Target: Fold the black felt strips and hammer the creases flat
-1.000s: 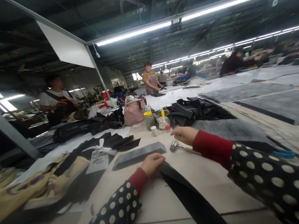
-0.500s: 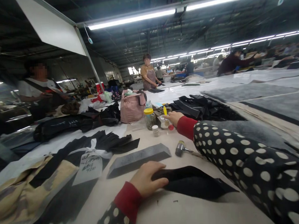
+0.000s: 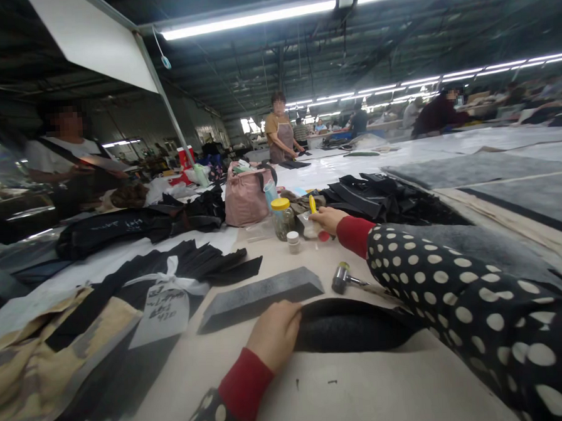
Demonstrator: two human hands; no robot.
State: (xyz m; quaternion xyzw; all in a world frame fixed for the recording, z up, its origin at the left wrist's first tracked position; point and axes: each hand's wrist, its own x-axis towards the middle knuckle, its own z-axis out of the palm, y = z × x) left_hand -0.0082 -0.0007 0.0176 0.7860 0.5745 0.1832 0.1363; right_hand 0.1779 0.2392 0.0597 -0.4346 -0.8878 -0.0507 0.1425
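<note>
Clamping the left end of a black cloth (image 3: 357, 324) with the left hand (image 3: 275, 335), low on the pale table (image 3: 375, 394). Running rightward from that grip along the cloth's long axis, lying nearer to the left hand than to the right, and narrowing towards the right sleeve (image 3: 355, 235), without showing whether touching it. Holding out the right hand (image 3: 329, 220) beyond the cloth, with fingertips at the yellow handle (image 3: 313, 204); not showing whether closing on it or merely touching. Placing a hammer (image 3: 342, 279) between cloth and right hand, and a grey strip (image 3: 262, 297) just beyond the left hand. Looking plain and dark throughout, bowing into a long curve along the far edge, showing a slightly paler, hollow-looking face towards the viewer.
</note>
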